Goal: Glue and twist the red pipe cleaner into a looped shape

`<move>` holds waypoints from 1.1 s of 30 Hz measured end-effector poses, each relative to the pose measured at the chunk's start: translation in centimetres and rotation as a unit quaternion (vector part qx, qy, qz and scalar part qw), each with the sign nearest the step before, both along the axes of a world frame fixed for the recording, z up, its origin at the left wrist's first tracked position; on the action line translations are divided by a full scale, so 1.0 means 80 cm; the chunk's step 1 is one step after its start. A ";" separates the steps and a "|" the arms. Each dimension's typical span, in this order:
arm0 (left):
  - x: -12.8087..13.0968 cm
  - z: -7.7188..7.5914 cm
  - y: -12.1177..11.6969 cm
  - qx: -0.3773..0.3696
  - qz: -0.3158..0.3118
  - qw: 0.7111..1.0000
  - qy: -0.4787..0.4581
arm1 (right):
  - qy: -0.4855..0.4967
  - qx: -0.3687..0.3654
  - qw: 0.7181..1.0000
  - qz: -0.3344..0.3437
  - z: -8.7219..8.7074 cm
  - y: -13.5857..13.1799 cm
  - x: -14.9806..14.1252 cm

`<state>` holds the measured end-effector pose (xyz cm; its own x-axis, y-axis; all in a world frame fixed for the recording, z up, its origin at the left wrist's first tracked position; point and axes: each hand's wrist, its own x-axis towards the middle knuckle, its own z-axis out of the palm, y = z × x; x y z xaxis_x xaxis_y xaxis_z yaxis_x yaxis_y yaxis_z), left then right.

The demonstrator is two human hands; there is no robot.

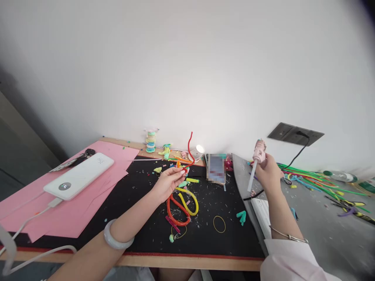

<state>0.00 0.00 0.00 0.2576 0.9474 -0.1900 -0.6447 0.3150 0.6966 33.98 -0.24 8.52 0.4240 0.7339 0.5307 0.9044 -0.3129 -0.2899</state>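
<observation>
Between the thumb and fingers of my left hand (168, 181) is a thin red pipe cleaner (190, 150), its free end bent and pointing up. My right hand (268, 171) is wrapped round a pale pink glue gun (259, 150), held raised over the right side of the desk. A clear glue stick (252, 175) sticks out of the gun, slanting down toward me. Below my left hand, a red-orange loop (179, 222) and a yellow loop (193, 210) lie on the black mat (211, 242). Small coloured pieces behind my left fingers are partly hidden.
Pink sheets (96, 207) bear a white power bank (80, 175) with a cable. A phone (216, 168) leans near the wall. Several pipe cleaners (319, 181) and bottles (340, 175) lie right. A black cord (295, 158) runs from the wall socket (288, 133).
</observation>
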 end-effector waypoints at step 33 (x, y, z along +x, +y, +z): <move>0.004 0.003 -0.007 0.067 -0.024 0.995 0.063 | 0.567 -0.121 0.698 0.420 -0.098 -0.039 -0.162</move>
<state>0.29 -0.57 0.27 0.2854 0.9536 -0.0958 -0.5353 0.2415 0.8094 21.01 -3.39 0.67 -0.1632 0.9864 0.0203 0.0294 0.0254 -0.9992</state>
